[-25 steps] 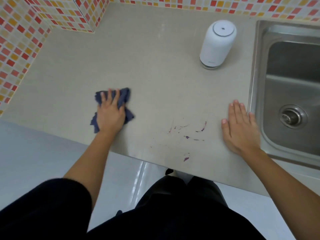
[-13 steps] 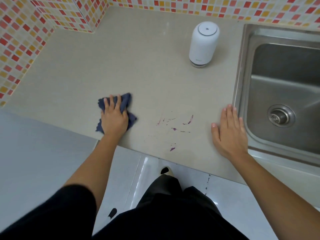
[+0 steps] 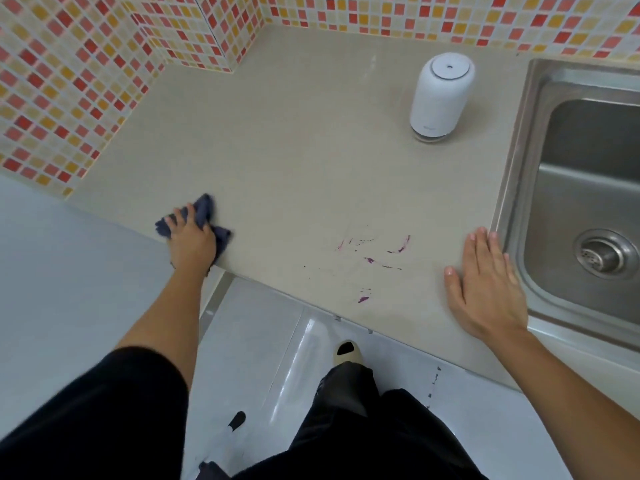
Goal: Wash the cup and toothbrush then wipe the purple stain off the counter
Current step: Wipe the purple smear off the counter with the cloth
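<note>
Head view: this looks like the wipe step. My left hand (image 3: 192,242) bunches the dark blue cloth (image 3: 204,211), fingers curled into it, pressing it down at the front edge of the counter (image 3: 294,150), well left of the purple stain (image 3: 372,261). The stain's streaks are not yet wiped. My right hand (image 3: 485,292) lies flat, fingers straight, holding nothing, just beside the sink (image 3: 519,150) rim. Cup and toothbrush aren't in view. Next move, I judge: drag the cloth right across the streaks with firm pressure.
</note>
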